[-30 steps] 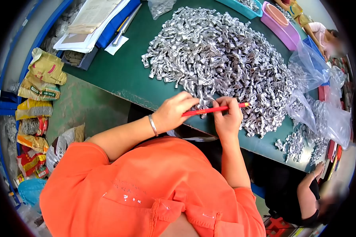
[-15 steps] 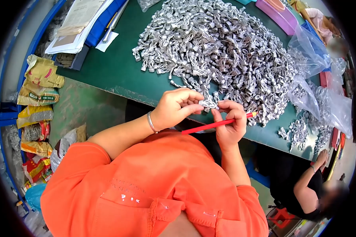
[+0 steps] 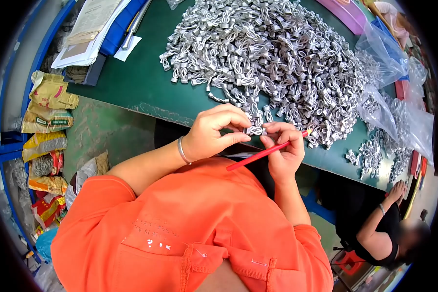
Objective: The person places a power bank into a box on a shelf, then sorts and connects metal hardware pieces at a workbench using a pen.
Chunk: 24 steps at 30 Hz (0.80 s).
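Between the fingertips of both hands is a small silver twisted metal piece [image 3: 256, 129] with ribbed, ring-like ends. My left hand [image 3: 213, 131] pinches it from the left with thumb and fingers. My right hand [image 3: 286, 151] grips its other side. A red pencil-like stick [image 3: 257, 158] with a yellowish tip also lies through my right hand, slanting up to the right. Just beyond the hands spreads a big heap of similar silver pieces [image 3: 263, 53], its near edge almost at my fingers. The fingers partly hide the held piece.
The heap lies on a green table [image 3: 126, 80]. Papers [image 3: 87, 34] and a blue tray stand at the far left. Clear plastic bags [image 3: 382, 56] and a smaller group of pieces [image 3: 372, 155] lie rightward. A co-worker [image 3: 374, 224] sits at right; sacks [image 3: 48, 117] line the left shelf.
The held piece has been turned between my fingers, and a ribbed end now shows beside my right fingertips. The red stick tilts more steeply. The view has shifted slightly.
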Each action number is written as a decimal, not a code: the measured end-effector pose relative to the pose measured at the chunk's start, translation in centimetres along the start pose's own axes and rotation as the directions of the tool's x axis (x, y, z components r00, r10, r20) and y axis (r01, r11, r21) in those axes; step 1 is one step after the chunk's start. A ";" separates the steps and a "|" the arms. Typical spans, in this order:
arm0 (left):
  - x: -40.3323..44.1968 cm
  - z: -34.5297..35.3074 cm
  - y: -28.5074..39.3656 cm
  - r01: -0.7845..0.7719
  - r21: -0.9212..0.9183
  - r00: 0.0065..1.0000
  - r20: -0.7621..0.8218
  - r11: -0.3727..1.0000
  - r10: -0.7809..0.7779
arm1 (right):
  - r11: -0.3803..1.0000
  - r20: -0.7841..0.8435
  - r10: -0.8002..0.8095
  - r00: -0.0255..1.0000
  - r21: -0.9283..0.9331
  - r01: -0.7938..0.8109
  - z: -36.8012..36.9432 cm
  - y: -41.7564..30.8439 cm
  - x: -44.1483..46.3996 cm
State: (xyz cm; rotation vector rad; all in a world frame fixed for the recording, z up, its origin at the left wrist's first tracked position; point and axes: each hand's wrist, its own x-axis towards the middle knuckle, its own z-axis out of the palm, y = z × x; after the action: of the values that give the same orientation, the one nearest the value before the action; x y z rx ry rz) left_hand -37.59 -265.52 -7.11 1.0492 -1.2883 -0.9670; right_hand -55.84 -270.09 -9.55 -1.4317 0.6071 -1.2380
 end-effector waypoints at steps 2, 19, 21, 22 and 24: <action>0.1 -0.6 0.2 -0.219 0.235 0.974 0.115 0.947 0.197 | 1.000 0.074 -0.013 0.997 -0.011 0.014 -0.5 -0.5 -0.1; -1.7 -1.2 -0.2 0.013 0.362 0.960 0.256 0.932 -0.113 | 0.770 0.022 -0.106 0.994 -0.631 0.096 -2.0 -0.5 1.3; -1.8 -0.8 -0.1 0.233 0.175 0.957 0.134 0.957 -0.258 | 0.949 -0.124 0.296 0.947 -0.071 -0.306 -1.7 -1.3 0.7; -1.6 -0.7 0.0 0.280 0.136 0.944 0.140 0.950 -0.298 | 0.909 -0.095 0.415 0.905 0.083 -0.409 -1.7 -2.1 0.7; -1.3 -0.1 0.0 0.333 -0.012 0.934 0.139 0.943 -0.328 | 0.873 -0.033 0.448 0.893 0.229 -0.430 -1.5 -2.3 0.5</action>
State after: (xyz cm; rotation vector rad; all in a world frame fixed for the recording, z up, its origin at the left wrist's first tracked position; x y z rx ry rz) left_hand -37.60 -264.23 -7.49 1.2147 -1.2195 -1.3309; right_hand -57.67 -270.47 -7.49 -0.9891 0.7818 -0.9677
